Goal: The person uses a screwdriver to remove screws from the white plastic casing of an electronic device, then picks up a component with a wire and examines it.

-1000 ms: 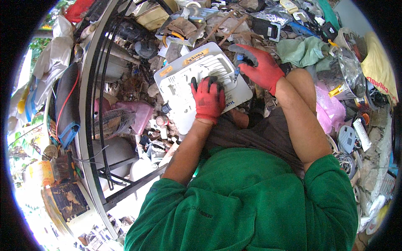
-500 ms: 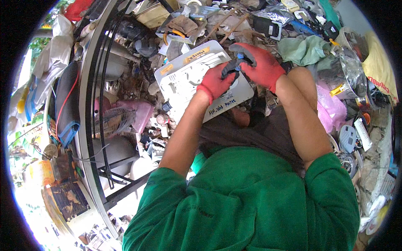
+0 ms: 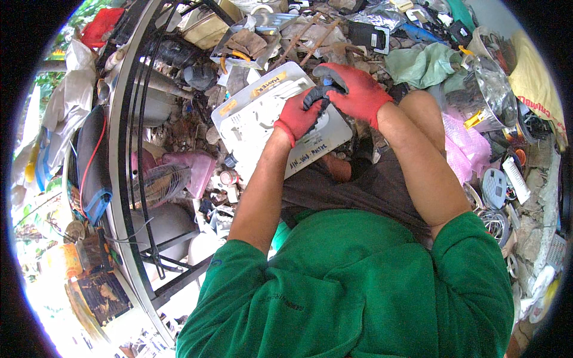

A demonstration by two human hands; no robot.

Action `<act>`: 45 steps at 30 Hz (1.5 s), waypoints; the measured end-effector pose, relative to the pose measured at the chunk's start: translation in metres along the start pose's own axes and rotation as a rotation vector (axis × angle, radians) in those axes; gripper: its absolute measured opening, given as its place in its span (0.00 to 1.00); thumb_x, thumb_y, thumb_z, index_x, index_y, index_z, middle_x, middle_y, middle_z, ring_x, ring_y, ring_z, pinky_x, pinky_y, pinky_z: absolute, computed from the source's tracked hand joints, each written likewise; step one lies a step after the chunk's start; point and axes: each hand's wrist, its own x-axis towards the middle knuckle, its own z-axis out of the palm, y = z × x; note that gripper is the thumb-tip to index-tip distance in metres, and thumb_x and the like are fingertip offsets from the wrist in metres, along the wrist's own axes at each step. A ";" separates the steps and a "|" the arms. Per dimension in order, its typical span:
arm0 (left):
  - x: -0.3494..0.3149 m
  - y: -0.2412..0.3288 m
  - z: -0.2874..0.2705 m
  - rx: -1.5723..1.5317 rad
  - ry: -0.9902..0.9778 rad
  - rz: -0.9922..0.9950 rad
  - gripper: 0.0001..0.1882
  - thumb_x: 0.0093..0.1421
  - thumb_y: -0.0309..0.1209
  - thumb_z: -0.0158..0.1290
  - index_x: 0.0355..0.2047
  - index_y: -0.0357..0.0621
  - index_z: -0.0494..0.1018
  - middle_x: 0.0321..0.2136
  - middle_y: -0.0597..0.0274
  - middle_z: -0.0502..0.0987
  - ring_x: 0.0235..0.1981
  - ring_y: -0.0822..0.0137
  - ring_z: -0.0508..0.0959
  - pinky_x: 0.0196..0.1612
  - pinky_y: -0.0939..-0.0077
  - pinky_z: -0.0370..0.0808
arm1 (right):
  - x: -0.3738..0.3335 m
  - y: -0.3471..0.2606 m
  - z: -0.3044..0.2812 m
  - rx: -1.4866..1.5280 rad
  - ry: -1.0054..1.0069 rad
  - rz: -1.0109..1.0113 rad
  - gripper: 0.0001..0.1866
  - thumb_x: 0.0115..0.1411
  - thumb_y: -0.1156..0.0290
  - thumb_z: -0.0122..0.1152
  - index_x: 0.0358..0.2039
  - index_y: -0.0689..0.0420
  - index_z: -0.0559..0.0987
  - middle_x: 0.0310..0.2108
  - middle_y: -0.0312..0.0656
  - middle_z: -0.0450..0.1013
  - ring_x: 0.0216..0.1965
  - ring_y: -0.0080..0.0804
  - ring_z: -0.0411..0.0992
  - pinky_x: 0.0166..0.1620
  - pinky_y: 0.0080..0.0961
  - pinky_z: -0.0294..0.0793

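Both my hands wear red gloves with dark grey palms and fingertips, and they meet above a white casing. My left hand is closed, its fingers curled against the right one's fingertips; what they grip is hidden. My right hand pinches a small blue object, mostly covered by the gloves, so its kind does not show. Below them, the white casing lies tilted near my legs, with tape strips and handwriting on its rim and pale parts inside.
A metal-and-black frame stands at left. Orange-handled pliers lie in a scrap-filled tray beyond the casing. Green cloth, pink bubble wrap and a clear plastic bin sit at right. Mixed scrap covers the ground.
My hands have drawn closer together, hiding more of the blue object. The whole scene has shifted slightly left in the view.
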 end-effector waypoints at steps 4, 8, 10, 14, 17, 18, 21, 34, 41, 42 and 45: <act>0.001 0.000 -0.002 0.015 -0.062 -0.048 0.17 0.62 0.30 0.53 0.52 0.42 0.72 0.36 0.60 0.81 0.37 0.71 0.78 0.43 0.73 0.74 | 0.000 -0.002 0.001 -0.028 0.010 -0.006 0.28 0.52 0.68 0.59 0.55 0.53 0.70 0.49 0.53 0.73 0.50 0.52 0.72 0.54 0.40 0.71; 0.000 -0.001 -0.003 0.004 -0.061 -0.024 0.19 0.61 0.28 0.53 0.53 0.42 0.71 0.38 0.60 0.81 0.39 0.72 0.78 0.46 0.73 0.74 | -0.001 -0.006 -0.001 -0.063 -0.013 -0.008 0.29 0.52 0.67 0.61 0.57 0.52 0.70 0.51 0.52 0.72 0.51 0.51 0.71 0.55 0.39 0.70; -0.001 -0.004 -0.004 -0.030 -0.060 -0.012 0.19 0.61 0.27 0.52 0.53 0.41 0.71 0.39 0.60 0.81 0.41 0.72 0.78 0.48 0.74 0.73 | -0.001 -0.009 -0.001 -0.080 -0.023 -0.009 0.30 0.52 0.66 0.62 0.57 0.52 0.69 0.52 0.52 0.72 0.52 0.51 0.71 0.55 0.38 0.70; 0.000 -0.008 -0.004 -0.093 -0.069 0.000 0.16 0.62 0.27 0.49 0.51 0.46 0.73 0.38 0.58 0.81 0.40 0.66 0.79 0.47 0.72 0.73 | -0.002 -0.005 0.002 -0.086 -0.012 -0.025 0.30 0.52 0.65 0.62 0.58 0.50 0.69 0.53 0.51 0.70 0.53 0.50 0.70 0.55 0.38 0.70; 0.000 -0.012 -0.004 -0.112 -0.085 0.006 0.17 0.62 0.27 0.49 0.52 0.46 0.72 0.39 0.57 0.80 0.41 0.66 0.78 0.48 0.72 0.72 | -0.001 -0.006 0.003 -0.091 -0.021 -0.016 0.30 0.53 0.65 0.62 0.58 0.51 0.69 0.53 0.51 0.71 0.53 0.50 0.70 0.55 0.38 0.70; -0.001 -0.013 -0.005 -0.115 -0.093 0.007 0.17 0.63 0.28 0.48 0.52 0.46 0.72 0.39 0.57 0.80 0.42 0.66 0.78 0.48 0.71 0.72 | -0.001 -0.008 0.003 -0.095 -0.025 -0.009 0.30 0.53 0.64 0.61 0.58 0.51 0.68 0.52 0.51 0.71 0.53 0.50 0.70 0.55 0.38 0.70; 0.002 -0.008 -0.005 -0.046 -0.131 0.026 0.17 0.63 0.28 0.47 0.53 0.46 0.71 0.40 0.56 0.80 0.42 0.66 0.77 0.48 0.71 0.72 | -0.004 -0.006 0.000 -0.089 -0.007 -0.049 0.28 0.55 0.63 0.60 0.56 0.53 0.69 0.49 0.52 0.73 0.50 0.51 0.72 0.53 0.39 0.71; 0.001 -0.014 -0.005 -0.028 -0.152 0.052 0.14 0.61 0.29 0.48 0.48 0.46 0.71 0.29 0.61 0.78 0.29 0.70 0.76 0.34 0.72 0.73 | 0.016 -0.042 -0.013 -0.506 -0.335 0.117 0.21 0.59 0.58 0.57 0.47 0.58 0.67 0.40 0.56 0.76 0.43 0.56 0.75 0.44 0.48 0.75; 0.001 -0.009 -0.006 -0.017 -0.129 0.021 0.12 0.61 0.31 0.52 0.45 0.46 0.74 0.29 0.62 0.79 0.28 0.71 0.77 0.33 0.73 0.74 | 0.023 -0.027 -0.007 -0.444 -0.358 0.005 0.20 0.58 0.63 0.56 0.47 0.58 0.67 0.41 0.56 0.75 0.45 0.57 0.73 0.47 0.47 0.73; 0.003 -0.009 -0.006 -0.003 -0.115 0.021 0.12 0.60 0.31 0.54 0.44 0.45 0.74 0.29 0.61 0.80 0.28 0.71 0.77 0.34 0.74 0.74 | 0.023 -0.023 -0.006 -0.440 -0.371 -0.006 0.20 0.57 0.64 0.57 0.47 0.58 0.67 0.41 0.55 0.75 0.45 0.57 0.73 0.47 0.47 0.73; 0.001 -0.003 -0.001 -0.094 -0.007 -0.020 0.14 0.57 0.33 0.59 0.43 0.45 0.75 0.31 0.60 0.80 0.32 0.69 0.79 0.38 0.73 0.75 | 0.023 -0.027 -0.008 -0.402 -0.431 -0.055 0.21 0.55 0.66 0.59 0.48 0.57 0.67 0.42 0.55 0.74 0.47 0.56 0.72 0.48 0.47 0.72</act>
